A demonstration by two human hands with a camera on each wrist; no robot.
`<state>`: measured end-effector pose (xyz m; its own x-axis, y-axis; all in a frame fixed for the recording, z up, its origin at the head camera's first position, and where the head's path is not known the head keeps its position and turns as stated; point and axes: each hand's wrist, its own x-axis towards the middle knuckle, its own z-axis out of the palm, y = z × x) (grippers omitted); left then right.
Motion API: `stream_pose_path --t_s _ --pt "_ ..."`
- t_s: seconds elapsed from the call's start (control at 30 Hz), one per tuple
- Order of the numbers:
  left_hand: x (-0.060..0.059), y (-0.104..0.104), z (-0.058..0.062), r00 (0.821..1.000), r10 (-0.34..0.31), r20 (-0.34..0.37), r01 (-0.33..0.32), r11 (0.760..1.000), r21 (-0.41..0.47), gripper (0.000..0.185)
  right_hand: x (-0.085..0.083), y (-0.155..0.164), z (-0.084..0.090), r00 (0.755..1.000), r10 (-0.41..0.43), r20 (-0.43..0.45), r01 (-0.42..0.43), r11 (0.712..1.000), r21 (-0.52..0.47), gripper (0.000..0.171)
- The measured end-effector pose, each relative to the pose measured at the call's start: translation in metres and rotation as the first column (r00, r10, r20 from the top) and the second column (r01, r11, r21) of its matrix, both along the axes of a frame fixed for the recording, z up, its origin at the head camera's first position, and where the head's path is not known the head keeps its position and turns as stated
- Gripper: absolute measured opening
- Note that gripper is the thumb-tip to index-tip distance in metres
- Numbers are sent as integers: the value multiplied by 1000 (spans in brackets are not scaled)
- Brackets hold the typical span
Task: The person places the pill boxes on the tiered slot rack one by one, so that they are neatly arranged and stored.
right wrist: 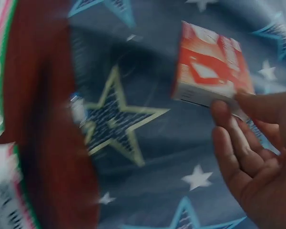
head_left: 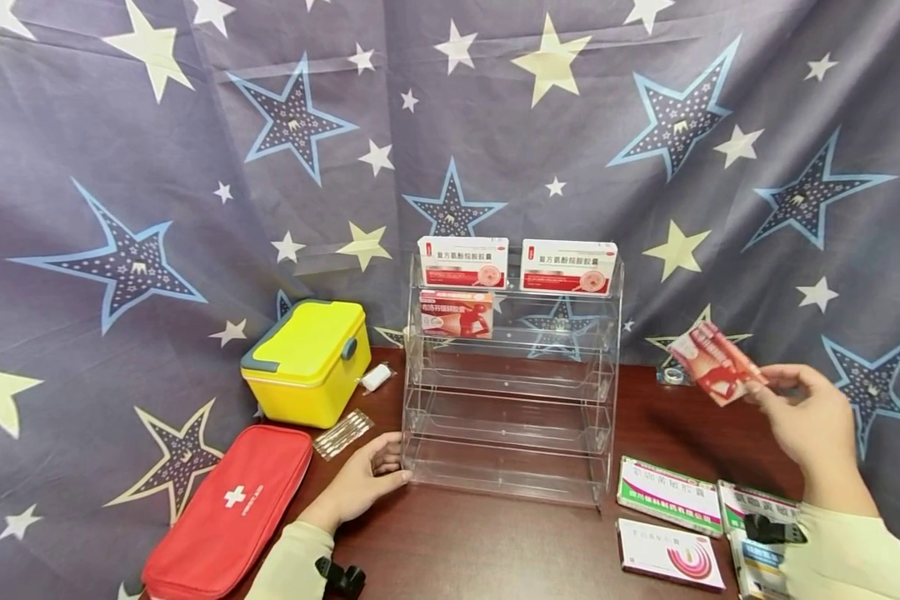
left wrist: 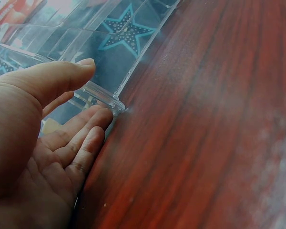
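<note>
My right hand (head_left: 813,421) pinches a red and orange medicine box (head_left: 714,362) by one end, thumb opposite fingers, raised at the right of the rack. In the right wrist view the box (right wrist: 212,62) hangs tilted from the fingertips. A clear tiered display rack (head_left: 506,492) stands upright at the centre. At its lower left corner, my left hand (head_left: 367,479) holds the edge between thumb and fingers. Two white and red boxes, a left one (head_left: 463,262) and a right one (head_left: 568,267), fill the top tier. Below the left one sits another red and orange box (head_left: 457,315).
Several medicine boxes, among them a green and white one (head_left: 669,495) and a white one (head_left: 667,552), lie at the right front. To the left are a yellow case (head_left: 300,358), a red first-aid pouch (head_left: 232,517) and a packet of cotton swabs (head_left: 343,435). Behind hangs a star-patterned curtain (head_left: 450,108).
</note>
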<state>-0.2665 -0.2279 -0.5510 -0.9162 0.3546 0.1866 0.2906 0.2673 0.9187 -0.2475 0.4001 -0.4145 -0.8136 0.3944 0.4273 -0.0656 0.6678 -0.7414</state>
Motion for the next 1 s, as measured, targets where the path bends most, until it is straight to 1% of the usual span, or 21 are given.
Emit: stream_pose_path --t_s 0.07,0.13,0.17,0.23,0.33,0.43,0.5,0.6,0.67,0.87,1.0 --pt "0 0 1 1000 2 0 -2 1000 -3 61 3 -8 14 996 -37 -78 27 993 -119 21" --pt "0 1 2 1000 1 3 -1 1000 -5 61 5 -17 29 984 -63 -168 31 982 -188 20" --pt "0 1 2 1000 2 6 -2 1000 -4 61 6 -23 38 976 -70 -204 27 978 -205 21" --pt "0 1 3 1000 3 8 -3 1000 -2 61 7 -35 56 960 -62 -271 8 981 -194 25" --pt "1 0 3 1000 11 10 -11 1000 -5 62 6 -55 84 938 9 -345 -71 984 -166 31" --pt "1 -1 2 1000 16 13 -16 1000 -8 62 -2 -77 109 921 102 -375 -162 978 -131 32" --pt "0 -1 2 1000 19 14 -19 1000 -12 62 -10 -91 119 906 172 -387 -226 969 -97 31" --pt "1 -1 2 1000 22 16 -21 1000 -13 62 -22 -112 127 900 240 -365 -264 964 -17 28" --pt "1 -1 2 1000 20 16 -20 1000 -11 62 -30 -125 129 903 267 -337 -275 961 25 26" --pt "0 0 2 1000 13 7 -13 1000 -9 62 -49 -151 124 924 298 -240 -274 953 129 26" --pt "0 0 1 1000 10 -1 -10 1000 -8 62 -56 -162 121 933 294 -207 -248 943 222 21"
